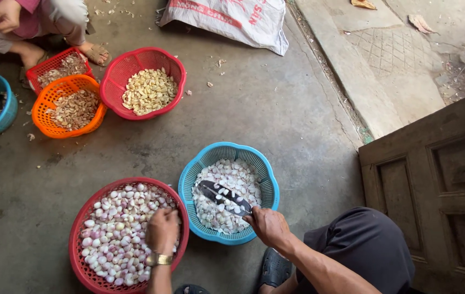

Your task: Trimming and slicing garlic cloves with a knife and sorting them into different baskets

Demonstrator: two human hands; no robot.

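The right hand (268,226) is clenched on the handle of a dark knife (222,196) whose blade lies across the pale peels in the blue basket (268,190), while the left hand (162,230), a gold watch at its wrist, reaches with curled fingers into the unpeeled cloves (114,234) of the red basket (77,239) just beside it; whether it grips one I cannot tell. Further off stand a red basket of peeled cloves (149,90), an orange basket (44,103) and a small red crate (42,68) near another person's sandalled foot (96,53). A white sack with red print (227,19) lies at the top, a brown wooden door (433,185) at the right.
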